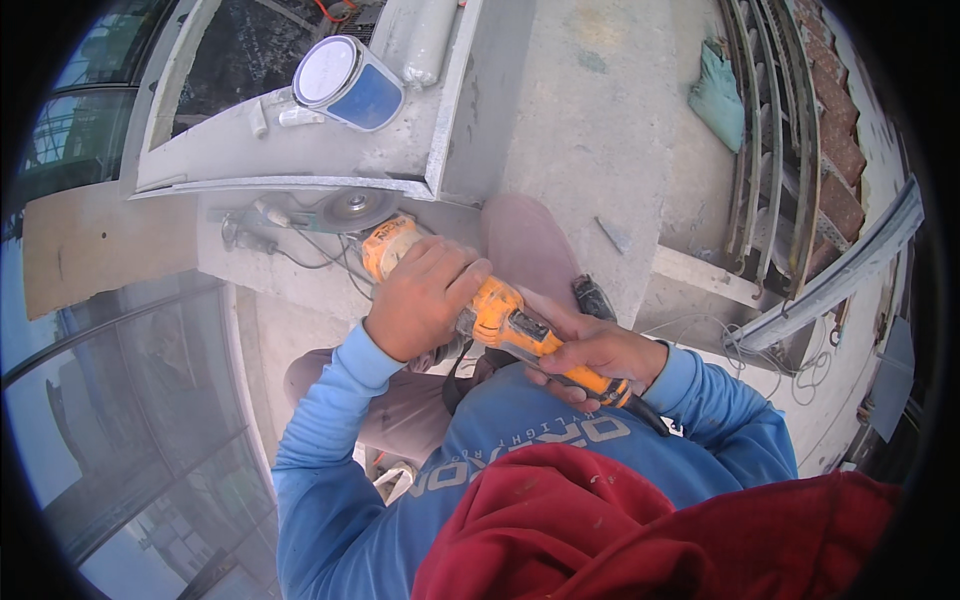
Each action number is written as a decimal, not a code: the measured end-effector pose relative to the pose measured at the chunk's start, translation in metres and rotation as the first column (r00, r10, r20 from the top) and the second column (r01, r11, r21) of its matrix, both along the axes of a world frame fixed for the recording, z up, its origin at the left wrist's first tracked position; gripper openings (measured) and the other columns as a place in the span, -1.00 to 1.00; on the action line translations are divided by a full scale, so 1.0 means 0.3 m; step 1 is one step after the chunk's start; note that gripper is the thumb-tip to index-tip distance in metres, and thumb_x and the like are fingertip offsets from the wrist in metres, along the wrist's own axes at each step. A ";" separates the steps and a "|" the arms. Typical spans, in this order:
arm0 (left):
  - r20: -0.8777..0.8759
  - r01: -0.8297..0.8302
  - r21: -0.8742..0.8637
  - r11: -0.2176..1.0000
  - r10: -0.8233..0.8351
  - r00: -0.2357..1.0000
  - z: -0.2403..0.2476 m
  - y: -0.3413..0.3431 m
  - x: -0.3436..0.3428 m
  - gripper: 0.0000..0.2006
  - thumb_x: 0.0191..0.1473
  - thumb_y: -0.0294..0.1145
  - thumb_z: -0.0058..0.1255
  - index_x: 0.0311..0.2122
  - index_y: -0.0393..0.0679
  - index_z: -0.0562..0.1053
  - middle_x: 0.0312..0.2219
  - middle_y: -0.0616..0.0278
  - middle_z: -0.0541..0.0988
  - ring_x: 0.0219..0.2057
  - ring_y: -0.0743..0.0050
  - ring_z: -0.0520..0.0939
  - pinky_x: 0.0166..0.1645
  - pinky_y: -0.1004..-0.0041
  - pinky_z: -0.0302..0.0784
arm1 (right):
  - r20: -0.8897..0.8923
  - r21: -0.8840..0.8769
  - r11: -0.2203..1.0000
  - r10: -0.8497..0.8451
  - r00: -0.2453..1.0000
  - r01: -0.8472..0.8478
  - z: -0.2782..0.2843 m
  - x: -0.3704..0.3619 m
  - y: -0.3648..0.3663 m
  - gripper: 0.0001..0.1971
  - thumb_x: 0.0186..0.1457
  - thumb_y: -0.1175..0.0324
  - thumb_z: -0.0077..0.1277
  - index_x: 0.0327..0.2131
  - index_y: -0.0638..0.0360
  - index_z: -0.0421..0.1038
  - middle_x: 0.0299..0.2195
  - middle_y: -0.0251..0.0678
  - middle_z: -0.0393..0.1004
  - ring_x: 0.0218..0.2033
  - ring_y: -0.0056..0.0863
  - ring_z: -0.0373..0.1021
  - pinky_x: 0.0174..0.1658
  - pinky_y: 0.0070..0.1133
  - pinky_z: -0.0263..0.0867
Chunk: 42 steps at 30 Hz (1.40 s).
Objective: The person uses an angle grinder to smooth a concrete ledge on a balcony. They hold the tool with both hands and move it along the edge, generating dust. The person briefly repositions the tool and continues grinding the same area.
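An orange angle grinder [497,312] lies slantwise across my lap, its head up and to the left. My left hand [425,295] is wrapped round the front of its body, just behind the gear head. Farther back, my right hand [600,352] grips the rear handle, from which a black cord runs down. The round grinding disc [357,207] sits right by the near edge of a pale ledge [300,165]; I cannot tell whether it touches. Both sleeves are light blue.
On the ledge stands a white and blue bucket [360,85], with a plastic-wrapped roll [432,40] behind it. Plugs and cables [250,235] lie left of the disc. Long metal bars [765,140] and a green bag [718,97] are at the right. Glass panels [140,400] line the left.
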<state>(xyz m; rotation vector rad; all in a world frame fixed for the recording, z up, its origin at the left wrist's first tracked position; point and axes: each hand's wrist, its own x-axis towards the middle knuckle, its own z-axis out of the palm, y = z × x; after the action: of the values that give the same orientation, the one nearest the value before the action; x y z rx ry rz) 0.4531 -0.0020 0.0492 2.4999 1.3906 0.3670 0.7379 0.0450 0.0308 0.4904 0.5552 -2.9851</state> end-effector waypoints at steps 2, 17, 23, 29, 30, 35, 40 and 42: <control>0.014 0.004 -0.002 1.000 -0.004 1.000 0.005 -0.005 0.018 -0.43 -0.21 -0.52 0.31 0.04 -0.18 0.50 -0.08 0.10 0.59 0.00 -0.02 0.62 0.21 0.05 0.50 | 0.014 -0.014 1.000 0.009 1.000 -0.009 0.019 0.021 -0.002 -0.08 0.37 0.44 0.02 0.59 -0.19 -0.36 -0.21 -0.23 0.40 -0.56 -0.57 0.45 -0.56 -0.61 0.39; 0.061 0.021 0.017 1.000 -0.022 0.998 0.025 -0.027 0.098 -0.40 -0.23 -0.55 0.31 0.06 -0.22 0.50 -0.08 0.09 0.60 -0.02 -0.03 0.64 0.21 0.00 0.51 | 0.064 -0.078 0.996 0.036 0.997 -0.031 0.084 0.106 -0.010 -0.03 0.32 0.43 0.06 0.60 -0.21 -0.35 -0.21 -0.24 0.42 -0.58 -0.57 0.43 -0.56 -0.60 0.35; 0.047 0.005 0.057 0.998 -0.008 0.999 0.018 -0.016 0.071 -0.60 -0.01 -0.47 0.18 0.00 -0.19 0.51 -0.15 0.14 0.59 -0.05 0.10 0.63 0.21 0.07 0.50 | 0.027 -0.055 0.998 0.032 0.999 -0.031 0.056 0.068 -0.006 -0.01 0.34 0.41 0.05 0.60 -0.24 -0.40 -0.19 -0.24 0.42 -0.55 -0.58 0.41 -0.53 -0.59 0.37; 0.023 0.002 0.016 1.000 -0.002 1.000 -0.012 -0.019 -0.001 -0.32 -0.32 -0.42 0.44 0.05 -0.13 0.51 -0.06 0.12 0.59 0.00 -0.10 0.62 0.19 0.02 0.50 | 0.038 -0.033 0.999 0.035 0.999 -0.033 0.031 0.013 -0.008 -0.02 0.36 0.41 0.03 0.60 -0.27 -0.43 -0.18 -0.23 0.41 -0.51 -0.57 0.41 -0.53 -0.58 0.37; 0.021 0.003 0.017 1.000 -0.003 1.000 -0.015 -0.017 -0.004 -0.32 -0.32 -0.42 0.44 0.05 -0.13 0.51 -0.06 0.12 0.59 0.00 -0.10 0.62 0.19 0.03 0.50 | 0.045 -0.032 0.999 0.033 0.998 -0.032 0.026 0.011 -0.009 -0.02 0.37 0.41 0.03 0.60 -0.27 -0.43 -0.18 -0.22 0.41 -0.50 -0.57 0.42 -0.53 -0.58 0.36; 0.018 0.001 0.021 1.000 -0.001 1.000 -0.033 -0.005 -0.030 -0.32 -0.33 -0.44 0.45 0.04 -0.13 0.51 -0.05 0.11 0.59 0.01 -0.10 0.62 0.18 0.02 0.51 | 0.007 -0.039 0.999 0.012 1.000 -0.012 -0.001 -0.016 -0.005 -0.03 0.38 0.41 0.03 0.60 -0.28 -0.42 -0.18 -0.21 0.41 -0.49 -0.55 0.42 -0.53 -0.57 0.38; 0.038 -0.009 0.008 1.000 0.009 0.999 -0.025 0.007 -0.036 -0.34 -0.32 -0.48 0.43 0.03 -0.15 0.51 -0.07 0.10 0.60 -0.01 -0.11 0.63 0.16 0.02 0.51 | 0.018 -0.015 1.000 0.004 1.000 -0.004 -0.007 -0.033 0.001 -0.05 0.38 0.41 0.03 0.60 -0.26 -0.40 -0.19 -0.22 0.42 -0.51 -0.52 0.43 -0.54 -0.55 0.39; 0.036 -0.010 -0.012 1.000 0.010 0.999 -0.028 0.006 -0.041 -0.33 -0.31 -0.55 0.38 0.06 -0.16 0.50 -0.07 0.11 0.58 0.01 -0.08 0.60 0.20 0.06 0.50 | 0.014 -0.006 1.000 -0.003 1.000 0.003 -0.005 -0.039 0.002 -0.05 0.38 0.42 0.03 0.60 -0.25 -0.39 -0.19 -0.22 0.42 -0.52 -0.52 0.44 -0.54 -0.55 0.40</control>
<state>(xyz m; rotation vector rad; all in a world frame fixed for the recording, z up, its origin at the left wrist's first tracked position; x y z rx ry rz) 0.4409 -0.0001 0.0407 2.4660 1.3879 0.4026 0.7261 0.0457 0.0294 0.5123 0.5441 -2.9826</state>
